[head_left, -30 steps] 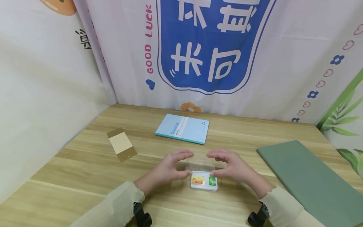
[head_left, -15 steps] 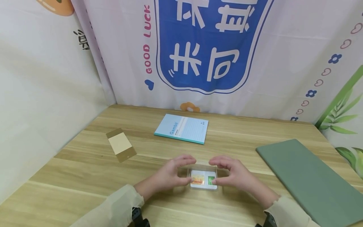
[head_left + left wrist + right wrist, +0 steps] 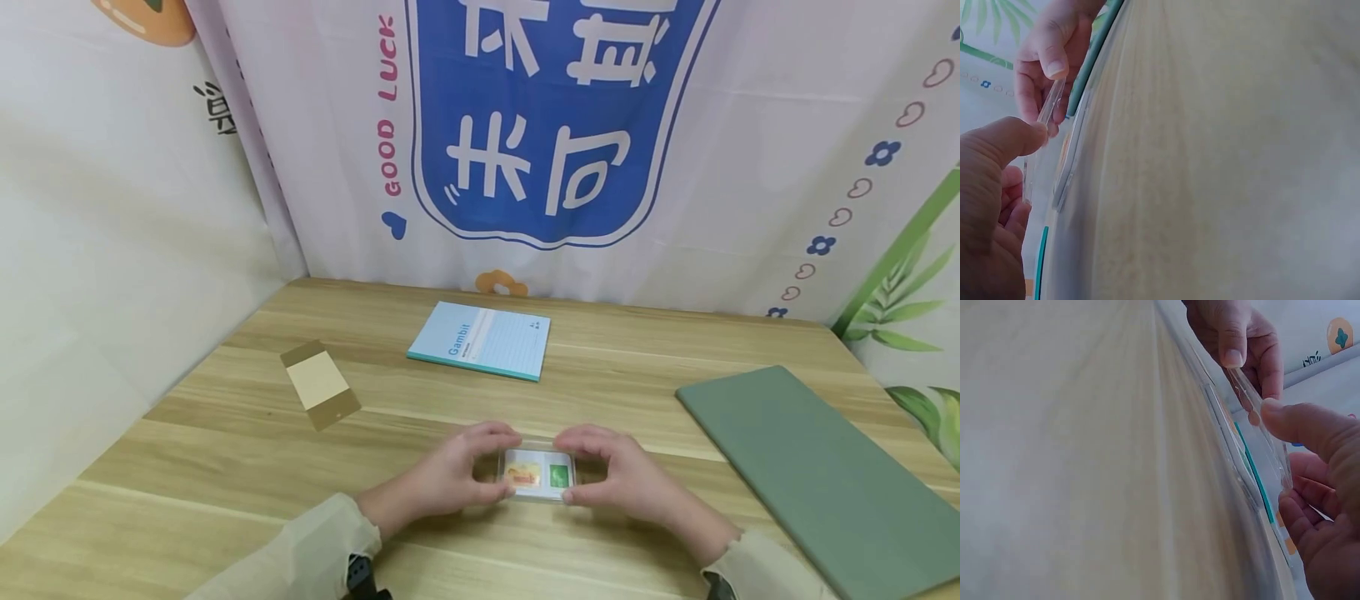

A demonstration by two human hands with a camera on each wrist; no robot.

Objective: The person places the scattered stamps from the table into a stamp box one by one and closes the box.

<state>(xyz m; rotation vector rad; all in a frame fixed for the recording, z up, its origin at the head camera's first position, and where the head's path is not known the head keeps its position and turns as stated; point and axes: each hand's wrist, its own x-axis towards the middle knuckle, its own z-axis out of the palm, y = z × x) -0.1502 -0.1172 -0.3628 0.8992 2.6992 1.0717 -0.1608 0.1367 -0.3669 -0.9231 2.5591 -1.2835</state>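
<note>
My left hand (image 3: 450, 477) and right hand (image 3: 633, 479) pinch opposite ends of a clear plastic lid (image 3: 1280, 459), thumbs on the near edge and fingers on the far edge. Right under the lid, flat on the table, lies a shallow clear case holding a white card or block (image 3: 546, 482) with an orange picture and a green one. In the left wrist view a narrow gap shows between the lid (image 3: 1054, 103) and the white block (image 3: 1071, 153). The right wrist view shows the lid held slightly tilted above the case.
A light blue notebook (image 3: 480, 342) lies beyond the hands on the wooden table (image 3: 420, 550). To the left is a brown and cream card piece (image 3: 320, 385). A large green board (image 3: 817, 475) lies on the right. A printed curtain (image 3: 337, 167) hangs behind the table.
Both hands have brought the clear lid toward the body and lower, from past the far edge of the case to right over it. The case has stayed in place.
</note>
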